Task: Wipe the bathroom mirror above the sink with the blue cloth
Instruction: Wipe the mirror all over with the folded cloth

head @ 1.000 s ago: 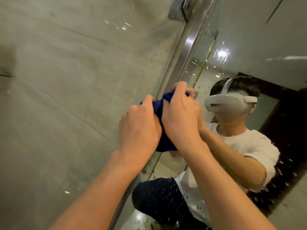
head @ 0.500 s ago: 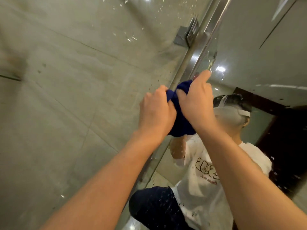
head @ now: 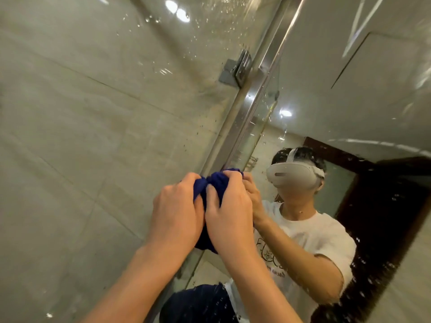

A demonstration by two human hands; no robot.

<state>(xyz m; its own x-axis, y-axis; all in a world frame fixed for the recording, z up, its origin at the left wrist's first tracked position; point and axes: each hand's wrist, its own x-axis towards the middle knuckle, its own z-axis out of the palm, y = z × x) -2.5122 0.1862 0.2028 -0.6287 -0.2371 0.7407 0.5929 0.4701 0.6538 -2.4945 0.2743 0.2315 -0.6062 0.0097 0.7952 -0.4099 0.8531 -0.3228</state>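
Evidently the wipe is under way but far from done: water spots still fleck the mirror [head: 349, 101], thickest along its lower right part and near the metal frame [head: 253, 106] at its left edge, so, as a judgement, most of the glass remains to be covered. Both hands work at that left edge, just beside the frame. The cloth [head: 215, 185], dark blue and bunched into a wad, sits between the two hands and appears pressed to the glass; whether it touches the frame itself cannot be told. The left hand [head: 176, 215] curls its fingers [head: 190, 180] tightly round the cloth's left side. The right hand [head: 229, 213] likewise wraps its fingers [head: 233, 177] over the cloth's top and right side, thumb against the fabric. Neither hand shows any gap; both are closed on the cloth. A tiled wall [head: 93, 113] lies left of the frame.
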